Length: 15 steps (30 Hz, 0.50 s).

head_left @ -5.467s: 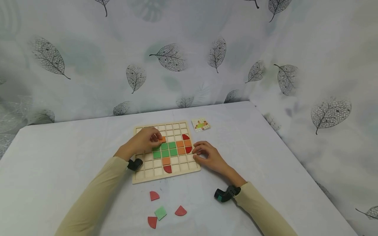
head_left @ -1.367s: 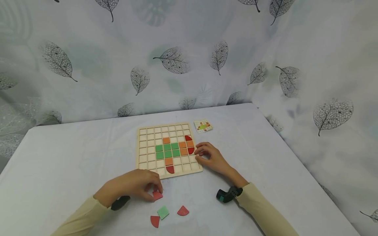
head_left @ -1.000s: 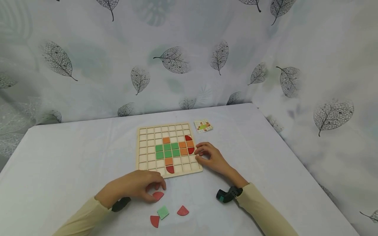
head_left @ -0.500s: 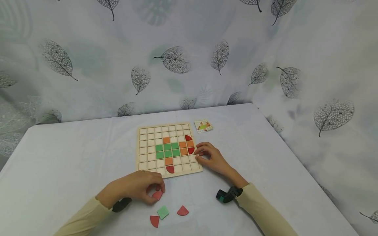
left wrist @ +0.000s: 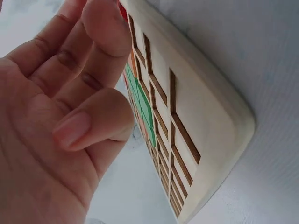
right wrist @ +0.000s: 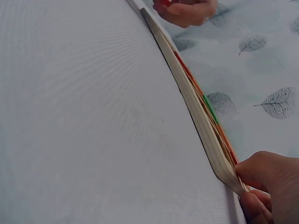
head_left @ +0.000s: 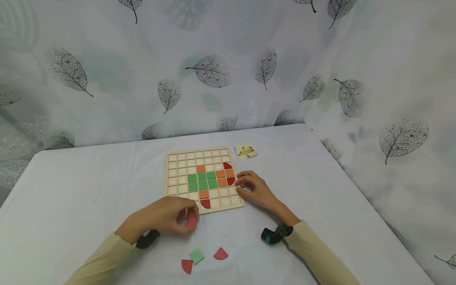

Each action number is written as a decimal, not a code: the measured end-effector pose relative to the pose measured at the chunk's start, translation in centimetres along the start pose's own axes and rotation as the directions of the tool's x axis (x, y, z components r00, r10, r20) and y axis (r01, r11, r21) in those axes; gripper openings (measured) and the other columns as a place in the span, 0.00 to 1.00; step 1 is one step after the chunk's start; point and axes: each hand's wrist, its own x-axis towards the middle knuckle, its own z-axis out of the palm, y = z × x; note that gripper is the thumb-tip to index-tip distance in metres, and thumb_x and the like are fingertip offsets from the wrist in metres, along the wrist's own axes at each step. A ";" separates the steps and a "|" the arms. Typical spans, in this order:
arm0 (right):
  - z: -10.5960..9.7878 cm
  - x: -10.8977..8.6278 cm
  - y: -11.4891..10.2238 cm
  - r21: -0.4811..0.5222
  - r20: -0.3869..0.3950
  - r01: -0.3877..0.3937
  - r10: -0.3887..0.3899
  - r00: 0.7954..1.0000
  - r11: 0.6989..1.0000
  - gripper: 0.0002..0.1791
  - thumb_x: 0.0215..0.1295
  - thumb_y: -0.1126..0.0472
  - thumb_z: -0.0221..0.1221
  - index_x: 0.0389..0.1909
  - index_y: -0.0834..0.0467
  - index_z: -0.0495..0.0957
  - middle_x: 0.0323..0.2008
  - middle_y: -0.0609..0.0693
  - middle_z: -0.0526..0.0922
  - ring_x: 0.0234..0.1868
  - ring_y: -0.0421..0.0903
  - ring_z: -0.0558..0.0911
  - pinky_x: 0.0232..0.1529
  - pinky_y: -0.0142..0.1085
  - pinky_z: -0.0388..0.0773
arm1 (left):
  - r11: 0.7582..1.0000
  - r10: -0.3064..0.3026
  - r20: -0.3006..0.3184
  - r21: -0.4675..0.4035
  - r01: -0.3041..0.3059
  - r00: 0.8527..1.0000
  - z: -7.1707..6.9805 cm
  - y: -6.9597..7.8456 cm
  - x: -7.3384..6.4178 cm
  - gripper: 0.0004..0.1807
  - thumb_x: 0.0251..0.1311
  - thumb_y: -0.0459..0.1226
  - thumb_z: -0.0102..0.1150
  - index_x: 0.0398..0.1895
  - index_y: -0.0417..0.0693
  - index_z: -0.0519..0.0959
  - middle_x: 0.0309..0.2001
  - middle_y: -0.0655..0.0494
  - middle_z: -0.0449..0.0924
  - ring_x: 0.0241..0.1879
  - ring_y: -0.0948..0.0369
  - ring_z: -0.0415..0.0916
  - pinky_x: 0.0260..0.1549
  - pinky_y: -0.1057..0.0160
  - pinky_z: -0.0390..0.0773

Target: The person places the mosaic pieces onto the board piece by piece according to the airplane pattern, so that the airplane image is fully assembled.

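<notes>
My left hand (head_left: 165, 213) pinches a red quarter-circle tile (head_left: 191, 222) just in front of the wooden grid board (head_left: 172, 181). In the left wrist view the fingers hide most of what lies between them. On the board lie green square tiles (head_left: 202, 185), orange square tiles (head_left: 221, 173) and red quarter-circle tiles (head_left: 205, 203). At the board's right edge is my right hand (head_left: 255, 189); the right wrist view has its thumb (right wrist: 261, 170) on the top and fingers at the side, gripping the edge near a corner.
Loose on the white-covered table (head_left: 89, 182) are two red quarter-circle tiles, one on the left (head_left: 187, 266) and one on the right (head_left: 221, 253), with a green square tile (head_left: 196, 255) between. A small pattern card (head_left: 245, 151) lies beyond the board's right corner.
An orange tile now sits in the upper grid, released by my left hand. That hand then came down, took a red quarter-circle tile and has moved slightly toward the board. The right hand stays put.
</notes>
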 end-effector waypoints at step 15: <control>0.0 0.0 0.2 0.005 0.000 0.011 -0.011 1.000 1.000 0.08 0.60 0.74 0.62 0.41 0.72 0.79 0.54 0.68 0.73 0.48 0.59 0.79 0.52 0.49 0.76 | 1.000 0.019 -0.136 -0.020 -0.022 0.991 -1.3 -1.0 1.5 0.13 0.54 0.41 0.69 0.41 0.54 0.79 0.28 0.68 0.74 0.28 0.68 0.72 0.28 0.70 0.72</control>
